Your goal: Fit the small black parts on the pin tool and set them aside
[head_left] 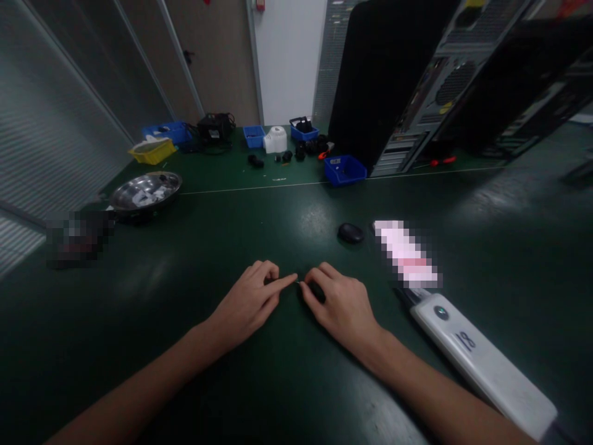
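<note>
At the middle of the green table, my left hand (252, 298) reaches in with its index finger stretched out and the other fingers loosely bent. Its fingertip is close to a small, thin, pale piece (298, 282) at the fingertips of my right hand (345, 303). My right hand is closed, thumb against fingers. Something dark (317, 289) shows inside its curl, mostly hidden, and I cannot tell its kind. A black computer mouse (351, 233) lies just beyond my right hand.
A white device marked 18 (482, 358) and a blurred-out bright screen (407, 253) lie right. Far left stands a metal bowl (147, 193) with white scraps. Blue bins (345, 170), a yellow bin (152, 151), small black parts and computer cases (384, 80) line the back.
</note>
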Demonstrator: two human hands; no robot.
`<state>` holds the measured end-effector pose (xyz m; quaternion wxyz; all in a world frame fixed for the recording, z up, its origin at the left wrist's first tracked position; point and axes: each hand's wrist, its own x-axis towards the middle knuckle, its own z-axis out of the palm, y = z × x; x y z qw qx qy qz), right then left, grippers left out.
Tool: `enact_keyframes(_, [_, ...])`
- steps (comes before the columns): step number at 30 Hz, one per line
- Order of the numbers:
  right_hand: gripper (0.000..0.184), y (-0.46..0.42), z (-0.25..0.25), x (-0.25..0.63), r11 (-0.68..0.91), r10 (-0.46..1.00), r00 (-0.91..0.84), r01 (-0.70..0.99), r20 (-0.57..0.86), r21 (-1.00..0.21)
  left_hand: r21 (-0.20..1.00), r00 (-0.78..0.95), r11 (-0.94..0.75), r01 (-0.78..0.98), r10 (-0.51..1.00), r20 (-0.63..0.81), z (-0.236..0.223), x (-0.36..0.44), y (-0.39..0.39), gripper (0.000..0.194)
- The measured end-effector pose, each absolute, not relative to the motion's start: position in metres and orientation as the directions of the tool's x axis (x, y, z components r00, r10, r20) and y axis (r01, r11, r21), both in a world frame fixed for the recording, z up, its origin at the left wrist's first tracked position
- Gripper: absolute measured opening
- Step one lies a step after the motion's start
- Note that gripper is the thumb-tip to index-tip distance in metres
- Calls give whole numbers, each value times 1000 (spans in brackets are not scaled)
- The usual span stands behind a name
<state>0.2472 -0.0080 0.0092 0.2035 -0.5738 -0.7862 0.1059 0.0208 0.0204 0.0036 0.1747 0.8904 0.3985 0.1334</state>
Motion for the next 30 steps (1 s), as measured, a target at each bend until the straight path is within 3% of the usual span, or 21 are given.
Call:
enact_keyframes(8, [17,-10,13,247,347,938,-305,844,168,-408,519,572,-522,677,817,76,11,-27,8,35])
enact_keyframes(12, [18,-12,14,245,349,937,-309,824,162,-446,521,368,-370,769,923,111,13,-89,-5,35])
enact_keyframes(15, [17,-13,13,243,348,937,-295,799,185,-490,591,249,-236,771,967,61,20,-100,-15,38])
enact_keyframes(18, [20,-13,13,242,325,942,-208,767,264,-554,679,372,-259,686,928,-22,26,-65,-20,32])
enact_keyframes(21, [20,-10,15,244,315,935,-127,728,331,-609,713,536,-379,589,844,6,26,-14,-16,28])
enact_keyframes(24, [18,-8,16,246,302,930,-66,700,363,-647,674,584,-473,567,808,76,23,24,-7,27])
enact_keyframes(30, [15,-5,13,249,297,935,-51,655,352,-694,577,584,-512,636,808,74,16,45,6,29])
